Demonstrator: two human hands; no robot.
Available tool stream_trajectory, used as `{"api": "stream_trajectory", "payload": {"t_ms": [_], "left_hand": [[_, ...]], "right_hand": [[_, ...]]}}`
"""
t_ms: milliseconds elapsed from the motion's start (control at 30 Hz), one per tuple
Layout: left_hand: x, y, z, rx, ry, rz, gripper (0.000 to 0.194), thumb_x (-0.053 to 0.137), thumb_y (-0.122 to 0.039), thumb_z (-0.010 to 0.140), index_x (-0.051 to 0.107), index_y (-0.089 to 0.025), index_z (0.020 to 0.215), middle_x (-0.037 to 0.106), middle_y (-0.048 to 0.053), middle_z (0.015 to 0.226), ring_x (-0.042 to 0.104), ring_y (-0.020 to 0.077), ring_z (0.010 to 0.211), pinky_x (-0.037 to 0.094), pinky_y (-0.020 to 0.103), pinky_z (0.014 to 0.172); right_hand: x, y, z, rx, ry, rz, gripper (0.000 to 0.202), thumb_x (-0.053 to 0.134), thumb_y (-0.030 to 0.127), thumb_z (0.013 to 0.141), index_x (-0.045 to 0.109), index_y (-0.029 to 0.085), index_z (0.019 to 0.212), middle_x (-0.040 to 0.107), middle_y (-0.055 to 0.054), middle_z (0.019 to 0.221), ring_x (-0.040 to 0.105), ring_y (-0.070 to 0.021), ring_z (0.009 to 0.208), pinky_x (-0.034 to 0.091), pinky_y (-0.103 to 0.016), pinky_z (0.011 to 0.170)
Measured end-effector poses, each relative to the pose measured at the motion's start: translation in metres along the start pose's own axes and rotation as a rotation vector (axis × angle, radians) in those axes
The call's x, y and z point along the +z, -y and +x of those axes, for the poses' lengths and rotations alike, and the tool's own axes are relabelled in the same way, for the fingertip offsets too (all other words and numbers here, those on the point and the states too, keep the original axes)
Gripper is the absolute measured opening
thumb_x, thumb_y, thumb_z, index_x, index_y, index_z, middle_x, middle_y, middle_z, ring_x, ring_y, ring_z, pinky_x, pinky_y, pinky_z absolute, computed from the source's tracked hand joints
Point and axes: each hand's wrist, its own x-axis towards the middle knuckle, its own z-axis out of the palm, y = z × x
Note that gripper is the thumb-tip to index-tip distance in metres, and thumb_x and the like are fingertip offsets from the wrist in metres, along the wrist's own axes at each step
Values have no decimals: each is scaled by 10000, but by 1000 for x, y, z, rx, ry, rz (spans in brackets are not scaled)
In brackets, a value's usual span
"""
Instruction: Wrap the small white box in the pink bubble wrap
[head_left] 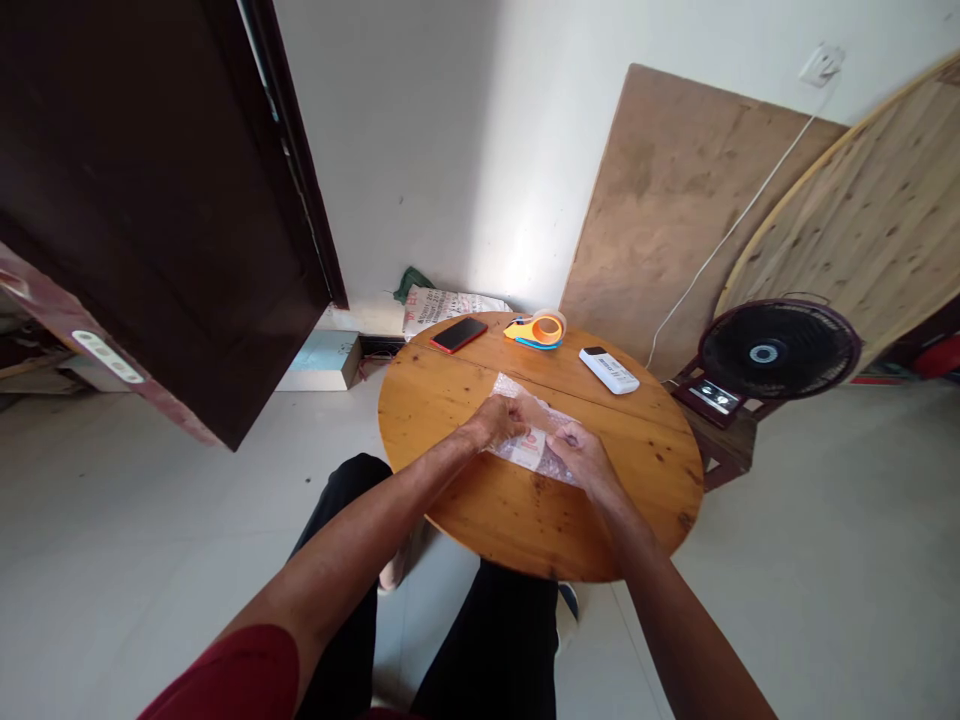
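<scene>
A sheet of clear bubble wrap (525, 400) lies on the round wooden table (480, 500), folded around a small white box with a red mark (531, 447). My left hand (496, 421) grips the wrap's left side with curled fingers. On the right side, my right hand (581, 455) presses down on the wrap and the box. Both hands touch the same bundle near the table's middle.
Along the table's far edge lie a red-cased phone (458, 334), an orange and blue tape dispenser (537, 330) and a white remote (609, 369). A black fan (776, 352) stands at the right. Wooden boards (675, 190) lean on the wall; a dark door (150, 200) is at the left.
</scene>
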Motion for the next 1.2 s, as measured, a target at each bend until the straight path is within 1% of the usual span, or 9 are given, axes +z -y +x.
{"api": "stream_trajectory", "payload": {"t_ms": [133,233,333,400,600,733,900,1033,1200], "left_hand": [[0,-1,0,-4,-18,28,92,660,-204,594,607,-129,608,506,-52,538,442,77,507,324,189,471],[0,-3,0,-8,-33,51,85,666,-197,586,617,-133,613,503,-60,527,440,75,514,326,181,470],[-1,-5,0,-13,-46,80,90,685,-190,569,623,-136,604,500,-65,519,435,77,514,329,184,478],[-2,-6,0,-16,-51,97,85,687,-186,568,623,-137,597,496,-66,514,436,79,514,335,188,487],[-2,-8,1,-7,-40,123,46,656,-169,597,644,-132,622,486,-64,501,438,88,515,350,196,504],[-4,-9,0,-18,-17,117,92,638,-188,636,661,-120,692,529,-46,548,469,90,534,351,184,488],[-21,-12,-8,-26,11,155,231,649,-334,683,668,-132,793,585,-28,650,498,94,594,360,177,510],[-32,-8,-14,-57,27,227,248,648,-333,689,679,-127,824,603,-21,673,508,100,610,364,180,527],[-25,-4,-12,-122,27,359,188,631,-304,708,685,-132,759,575,-29,593,508,108,586,373,193,532]], "right_hand": [[-1,-4,-3,-148,-56,-137,209,540,358,759,583,207,898,651,-24,877,596,-189,802,465,-308,712],[-4,2,-9,-357,-57,-232,282,499,253,788,573,226,1059,611,-64,1109,568,-215,1005,459,-352,853],[-8,15,-15,-548,-43,-379,282,431,173,822,628,219,1018,601,-83,1089,527,-230,1046,416,-366,928],[-11,25,-18,-608,-36,-447,293,404,165,849,653,204,997,611,-91,1067,516,-236,1035,397,-371,937],[-12,41,-20,-652,108,-556,243,461,266,891,677,235,999,658,-72,1058,520,-244,1055,364,-383,912],[-12,44,-19,-639,138,-601,241,469,306,904,681,242,999,666,-70,1064,521,-242,1062,352,-374,894],[-15,47,-18,-647,173,-666,257,466,312,914,673,264,1059,656,-59,1103,504,-228,1079,327,-359,902],[-15,46,-15,-661,194,-707,255,456,310,928,682,268,1037,653,-50,1096,504,-211,1058,313,-352,904],[-15,50,-15,-675,193,-739,245,466,302,930,677,249,1042,665,-48,1059,511,-199,1030,316,-339,886]]}}
